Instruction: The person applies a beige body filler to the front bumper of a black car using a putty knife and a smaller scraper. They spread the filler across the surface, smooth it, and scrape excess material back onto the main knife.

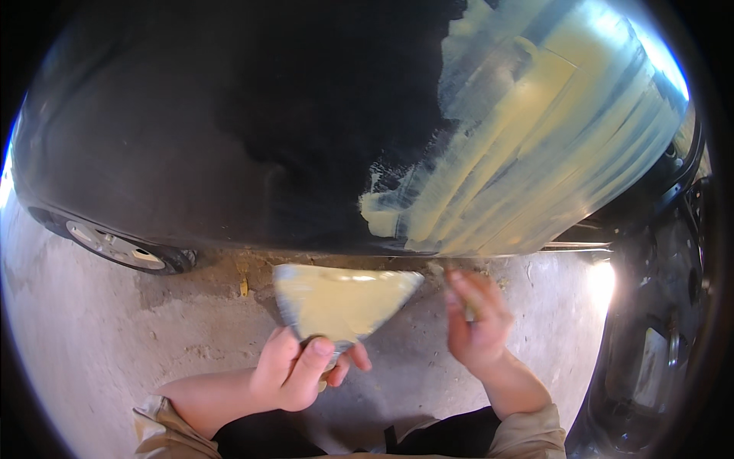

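Note:
A wide, fan-shaped putty knife (289, 304) is gripped by its narrow end in my left hand (294, 371), thumb on top. Cream-yellow putty (344, 300) covers most of its blade. To the right, my right hand (480, 321) is blurred by motion, its fingers closed; a small yellowish bit shows between them, but what it belongs to is unclear. Both hands are just below the lower edge of a black car body panel (229, 138). Streaky cream filler (527, 153) is smeared over the panel's right part, thick in some strips and thin in others.
A car wheel (115, 246) shows at the left under the panel. Along the right edge stands a dark, glossy car part (650, 352), possibly a door. Below lies a rough grey concrete floor (191, 321), with a small yellow scrap (244, 286) near the panel's lower edge.

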The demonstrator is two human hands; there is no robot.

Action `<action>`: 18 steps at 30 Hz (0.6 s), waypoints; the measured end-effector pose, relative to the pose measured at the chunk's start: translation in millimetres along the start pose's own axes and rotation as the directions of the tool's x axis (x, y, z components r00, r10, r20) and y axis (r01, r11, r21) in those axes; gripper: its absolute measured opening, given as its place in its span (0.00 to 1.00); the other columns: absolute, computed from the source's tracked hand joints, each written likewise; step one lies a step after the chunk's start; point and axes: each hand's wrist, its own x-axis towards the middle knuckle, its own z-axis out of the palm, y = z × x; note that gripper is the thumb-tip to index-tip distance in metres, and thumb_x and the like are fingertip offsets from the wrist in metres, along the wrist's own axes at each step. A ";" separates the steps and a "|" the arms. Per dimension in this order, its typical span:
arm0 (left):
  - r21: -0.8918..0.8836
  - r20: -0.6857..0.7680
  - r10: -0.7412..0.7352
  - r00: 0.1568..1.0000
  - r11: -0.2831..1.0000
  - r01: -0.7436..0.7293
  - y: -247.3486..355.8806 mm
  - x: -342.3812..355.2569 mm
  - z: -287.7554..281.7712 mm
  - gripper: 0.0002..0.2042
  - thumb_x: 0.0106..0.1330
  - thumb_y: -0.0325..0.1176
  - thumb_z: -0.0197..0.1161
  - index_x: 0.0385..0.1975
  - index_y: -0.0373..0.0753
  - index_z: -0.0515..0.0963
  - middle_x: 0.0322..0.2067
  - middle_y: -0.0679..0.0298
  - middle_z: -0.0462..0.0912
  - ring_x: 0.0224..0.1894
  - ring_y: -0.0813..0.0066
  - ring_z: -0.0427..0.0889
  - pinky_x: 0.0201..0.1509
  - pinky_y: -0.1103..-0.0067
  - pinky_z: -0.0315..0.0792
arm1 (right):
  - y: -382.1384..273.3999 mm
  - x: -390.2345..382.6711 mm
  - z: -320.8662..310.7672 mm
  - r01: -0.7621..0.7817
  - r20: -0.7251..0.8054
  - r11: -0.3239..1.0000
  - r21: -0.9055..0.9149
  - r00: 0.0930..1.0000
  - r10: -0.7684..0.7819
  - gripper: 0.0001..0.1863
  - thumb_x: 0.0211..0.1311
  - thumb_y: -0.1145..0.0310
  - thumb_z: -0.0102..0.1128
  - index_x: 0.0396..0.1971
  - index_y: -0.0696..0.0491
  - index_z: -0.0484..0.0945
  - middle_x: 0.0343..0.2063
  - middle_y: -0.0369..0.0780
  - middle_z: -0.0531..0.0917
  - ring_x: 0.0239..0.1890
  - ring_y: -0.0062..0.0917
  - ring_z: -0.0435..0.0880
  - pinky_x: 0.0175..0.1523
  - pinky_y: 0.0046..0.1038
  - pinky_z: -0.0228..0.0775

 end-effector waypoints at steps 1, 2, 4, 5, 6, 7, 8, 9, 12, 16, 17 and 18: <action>-0.033 0.106 -0.139 0.985 0.989 0.143 2.8 4.8 -3.9 0.14 0.85 0.37 0.44 0.55 0.31 0.70 0.45 0.51 0.85 0.29 0.73 0.82 0.27 0.78 0.74 | -7.3 3.2 -9.8 -0.165 -0.025 0.972 0.169 0.985 0.171 0.18 0.58 0.81 0.68 0.50 0.56 0.86 0.47 0.42 0.86 0.44 0.25 0.84 0.52 0.25 0.74; -0.050 0.213 -0.269 0.939 0.957 0.286 4.1 7.6 -9.1 0.15 0.85 0.38 0.44 0.55 0.32 0.71 0.43 0.54 0.86 0.27 0.75 0.81 0.27 0.78 0.74 | -12.8 5.4 -15.9 -0.314 -0.019 0.888 0.335 0.940 0.339 0.15 0.62 0.82 0.68 0.49 0.58 0.86 0.46 0.43 0.87 0.44 0.23 0.84 0.51 0.24 0.75; -0.033 0.354 -0.448 0.821 0.871 0.490 3.1 9.7 -9.8 0.17 0.86 0.41 0.44 0.55 0.34 0.73 0.36 0.63 0.86 0.23 0.81 0.76 0.29 0.79 0.74 | -21.8 8.0 -15.6 -0.271 -0.075 0.661 0.699 0.892 0.445 0.11 0.69 0.78 0.64 0.49 0.60 0.85 0.44 0.43 0.87 0.45 0.20 0.83 0.50 0.25 0.75; -0.006 0.369 -0.471 0.801 0.861 0.509 2.0 10.8 -8.3 0.17 0.86 0.41 0.44 0.55 0.34 0.73 0.36 0.62 0.86 0.23 0.81 0.76 0.29 0.79 0.74 | -25.2 7.4 -14.1 -0.211 -0.084 0.505 0.837 0.862 0.500 0.10 0.73 0.76 0.63 0.50 0.61 0.84 0.44 0.44 0.87 0.45 0.19 0.83 0.50 0.25 0.76; 0.019 0.383 -0.491 0.783 0.851 0.524 0.0 12.9 -7.3 0.17 0.86 0.41 0.44 0.55 0.34 0.73 0.37 0.62 0.86 0.23 0.81 0.76 0.29 0.79 0.73 | -23.7 5.0 -14.0 -0.183 -0.077 0.528 0.829 0.899 0.432 0.12 0.71 0.78 0.63 0.52 0.61 0.83 0.45 0.46 0.88 0.43 0.22 0.85 0.47 0.26 0.77; 0.043 0.395 -0.510 0.764 0.841 0.539 -1.7 14.6 -6.0 0.17 0.86 0.42 0.44 0.55 0.34 0.73 0.37 0.62 0.86 0.23 0.81 0.75 0.29 0.79 0.73 | -22.6 1.5 -14.8 -0.156 -0.068 0.550 0.821 0.929 0.364 0.15 0.70 0.79 0.63 0.55 0.61 0.82 0.47 0.49 0.88 0.40 0.25 0.86 0.45 0.27 0.79; 0.012 0.366 -0.525 0.769 0.828 0.560 -3.4 15.6 -3.3 0.17 0.86 0.41 0.43 0.54 0.33 0.73 0.37 0.62 0.86 0.22 0.81 0.74 0.29 0.80 0.72 | -17.7 0.5 -21.8 -0.129 -0.015 0.634 0.763 0.976 0.216 0.16 0.70 0.79 0.63 0.56 0.61 0.82 0.48 0.50 0.88 0.40 0.27 0.88 0.44 0.28 0.80; 0.017 0.352 -0.535 0.768 0.824 0.566 -4.9 15.2 -3.9 0.17 0.86 0.41 0.43 0.54 0.33 0.73 0.36 0.62 0.86 0.22 0.81 0.74 0.29 0.80 0.72 | -18.0 4.9 -23.3 -0.079 0.008 0.721 0.688 0.995 0.101 0.18 0.68 0.80 0.64 0.56 0.60 0.82 0.48 0.51 0.88 0.41 0.30 0.89 0.44 0.29 0.82; 0.028 0.311 -0.546 0.778 0.824 0.566 -8.3 11.4 -7.4 0.17 0.86 0.41 0.43 0.52 0.33 0.73 0.36 0.62 0.86 0.22 0.82 0.72 0.28 0.80 0.71 | -20.1 16.8 -29.1 0.081 0.116 0.887 0.456 0.982 -0.150 0.21 0.62 0.80 0.67 0.57 0.57 0.84 0.49 0.51 0.89 0.44 0.39 0.93 0.46 0.33 0.86; 0.035 0.359 -0.471 0.806 0.869 0.493 -5.3 6.5 -11.4 0.17 0.86 0.40 0.43 0.52 0.33 0.74 0.36 0.62 0.86 0.22 0.82 0.71 0.28 0.80 0.70 | -7.2 7.6 -40.2 0.006 0.368 0.937 0.349 0.919 -0.143 0.24 0.59 0.81 0.69 0.57 0.55 0.84 0.47 0.47 0.90 0.42 0.38 0.92 0.44 0.33 0.87; 0.032 0.351 -0.487 0.800 0.860 0.509 -3.5 5.7 -10.4 0.16 0.86 0.40 0.44 0.52 0.33 0.74 0.36 0.62 0.86 0.22 0.82 0.72 0.28 0.80 0.70 | -0.8 6.2 -44.8 -0.032 0.471 0.953 0.303 0.874 -0.120 0.24 0.59 0.80 0.68 0.57 0.55 0.84 0.47 0.46 0.90 0.41 0.38 0.92 0.44 0.33 0.87; 0.029 0.345 -0.501 0.794 0.851 0.524 -2.5 5.1 -8.6 0.16 0.86 0.39 0.44 0.52 0.33 0.74 0.36 0.62 0.86 0.22 0.82 0.72 0.27 0.81 0.70 | 6.4 5.1 -50.7 -0.066 0.567 0.966 0.249 0.819 -0.090 0.23 0.60 0.80 0.68 0.58 0.54 0.84 0.46 0.46 0.90 0.40 0.38 0.92 0.44 0.33 0.87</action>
